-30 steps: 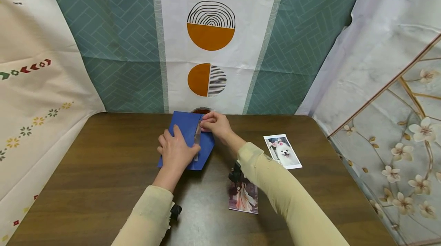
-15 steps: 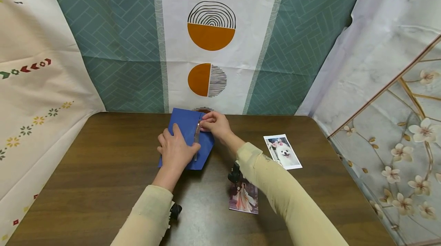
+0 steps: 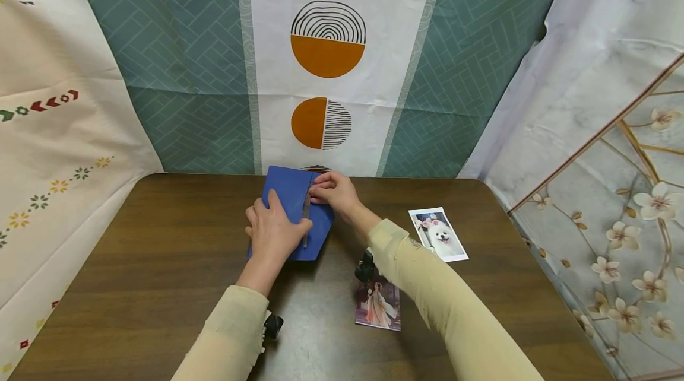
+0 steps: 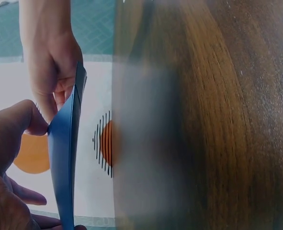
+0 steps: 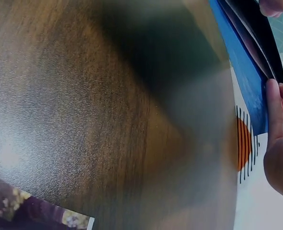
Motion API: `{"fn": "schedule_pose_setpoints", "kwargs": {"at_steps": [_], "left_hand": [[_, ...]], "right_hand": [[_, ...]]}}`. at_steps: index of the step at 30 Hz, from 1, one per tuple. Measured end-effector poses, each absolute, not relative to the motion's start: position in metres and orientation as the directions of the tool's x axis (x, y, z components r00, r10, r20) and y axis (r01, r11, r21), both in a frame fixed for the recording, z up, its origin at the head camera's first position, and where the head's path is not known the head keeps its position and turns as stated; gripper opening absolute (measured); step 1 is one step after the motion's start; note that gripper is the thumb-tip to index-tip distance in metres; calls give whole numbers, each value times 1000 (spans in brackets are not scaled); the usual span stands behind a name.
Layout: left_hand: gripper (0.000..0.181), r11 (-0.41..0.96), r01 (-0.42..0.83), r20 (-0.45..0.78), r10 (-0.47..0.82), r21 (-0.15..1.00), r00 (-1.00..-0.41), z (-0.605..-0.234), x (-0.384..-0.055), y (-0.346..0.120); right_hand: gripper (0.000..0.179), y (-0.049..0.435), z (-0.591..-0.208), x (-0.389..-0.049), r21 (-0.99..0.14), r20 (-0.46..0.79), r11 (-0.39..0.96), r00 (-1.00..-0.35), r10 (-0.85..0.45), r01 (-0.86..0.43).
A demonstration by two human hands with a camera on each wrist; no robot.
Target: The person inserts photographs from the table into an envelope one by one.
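Observation:
A blue paper envelope (image 3: pixel 288 191) is raised over the far part of the table, tilted, with its flap (image 3: pixel 322 226) folded out to the right. Along its opening shows a narrow strip (image 3: pixel 306 209), like the edge of a card or photo inside. My left hand (image 3: pixel 272 229) grips the envelope from the left, thumb at the opening. With thumb and fingers, my right hand (image 3: pixel 336 194) pinches the upper end of the opening, right where the strip ends. The right wrist view shows the envelope's dark inner side (image 5: pixel 256 36) spread apart.
On the brown wooden table (image 3: pixel 176 250), a photo of a white dog (image 3: pixel 440 235) lies at the right. Nearer, a photo of a robed figure (image 3: pixel 378 307) lies partly under the right forearm. A patterned cloth (image 3: pixel 342 84) hangs behind the table's far edge.
The envelope has tilted up slightly, its top edge higher than before. The strip at its opening shows narrower and darker. Both hands keep nearly the same place.

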State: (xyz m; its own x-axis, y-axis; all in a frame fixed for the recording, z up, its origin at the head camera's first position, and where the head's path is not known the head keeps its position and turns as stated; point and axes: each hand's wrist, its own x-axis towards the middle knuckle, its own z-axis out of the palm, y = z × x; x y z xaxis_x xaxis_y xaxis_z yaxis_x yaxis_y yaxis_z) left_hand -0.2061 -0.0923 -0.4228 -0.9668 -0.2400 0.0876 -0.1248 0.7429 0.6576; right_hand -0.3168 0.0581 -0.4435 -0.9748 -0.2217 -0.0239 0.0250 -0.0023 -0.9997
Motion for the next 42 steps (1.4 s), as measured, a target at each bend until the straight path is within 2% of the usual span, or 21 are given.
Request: {"fn": "schedule_pose_setpoints", "kwargs": {"at_steps": [6,12,19,29,34,42], "left_hand": [[103,738,-132,79,-244,661,-967,-422,-206,-91],[104,735,-135,79,-248,665,-965,-421,-205,-92],[105,739,-141,70,-246,659,-967,-422,-205,-94],[106,759,-156,61,-249,633,-966,-423,-209,-99],[105,763,-157,61,-249,627,-966,-424,-209,-101],[105,761,-155,48,-238,630,-970,-427,-210,-102]], "right_hand": [[23,57,-442,-314,-999,-24,-35,-971,-236,33],[20,59,-439,-313,-998,-19,-52,-966,-258,33],[20,70,-430,-314,-994,-64,-61,-949,-309,87],[33,102,-420,-316,-992,-120,12,-923,-365,125],[30,125,-417,-315,-992,-125,33,-912,-389,122],[46,164,-410,-304,-986,-123,152,-891,-437,61]]}}
